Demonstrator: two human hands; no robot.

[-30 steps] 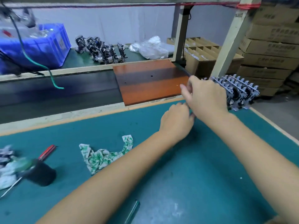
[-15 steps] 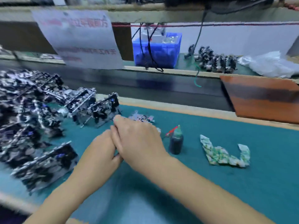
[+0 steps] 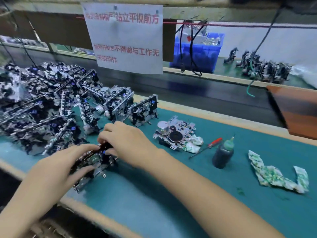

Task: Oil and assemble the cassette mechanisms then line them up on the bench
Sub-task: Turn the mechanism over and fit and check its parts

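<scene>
We are observing both hands at one mechanism (image 3: 92, 162) lying near the front edge of the green worktop (image 3: 171, 194). The left hand (image 3: 56, 170) is holding it from the near side, fingers (image 3: 82, 150) curled over its top and thumb pressing against its lower face. The right hand (image 3: 127, 143) is reaching across from the right, its fingers (image 3: 106, 133) bent down and pinching the far upper end of the same mechanism. Motion blur is hiding the exact contact points.

Just beyond the hands, we are noting a large heap of mechanisms (image 3: 39, 103) filling the left of the worktop, with two more (image 3: 132, 107) standing upright at its right end. To the right of the hands, a single unit (image 3: 173, 133) is lying flat with its round parts facing up, partly resting on a crumpled rag (image 3: 193, 143). Beside it a red-handled screwdriver (image 3: 207, 146) is lying at an angle, and next to that a dark oil bottle (image 3: 223, 155) with a green nozzle is standing upright. A second patterned rag (image 3: 277, 174) is lying further right.

Behind the worktop, a dark belt (image 3: 205, 93) is running across. Beyond it a blue bin (image 3: 197, 52) is sitting, with another group of mechanisms (image 3: 262, 67) to its right. A paper notice (image 3: 125, 36) with red print is hanging above the belt.
</scene>
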